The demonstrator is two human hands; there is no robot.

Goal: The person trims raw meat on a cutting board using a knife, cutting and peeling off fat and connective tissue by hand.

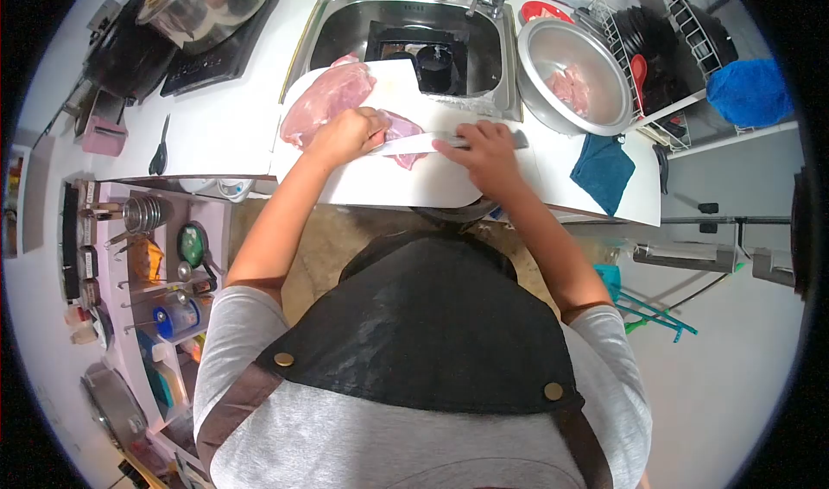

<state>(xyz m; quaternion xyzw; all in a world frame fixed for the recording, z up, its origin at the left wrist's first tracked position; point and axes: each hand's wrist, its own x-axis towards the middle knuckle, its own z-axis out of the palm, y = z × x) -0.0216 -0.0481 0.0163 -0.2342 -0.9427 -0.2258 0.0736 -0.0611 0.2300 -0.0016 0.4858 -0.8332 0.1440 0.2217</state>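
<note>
Knife (410, 145) across raw meat (402, 127), above the white board (406, 183).
Your right hand (490, 152) grasps the handle; your left hand (348, 136) curls against the meat (whether gripping it, I cannot tell).

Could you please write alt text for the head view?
A person's right hand holds a knife over a small piece of raw meat on a white cutting board, with the left hand beside the blade. A larger piece lies left, a sink behind, and a metal bowl with pink pieces to the right.
</note>
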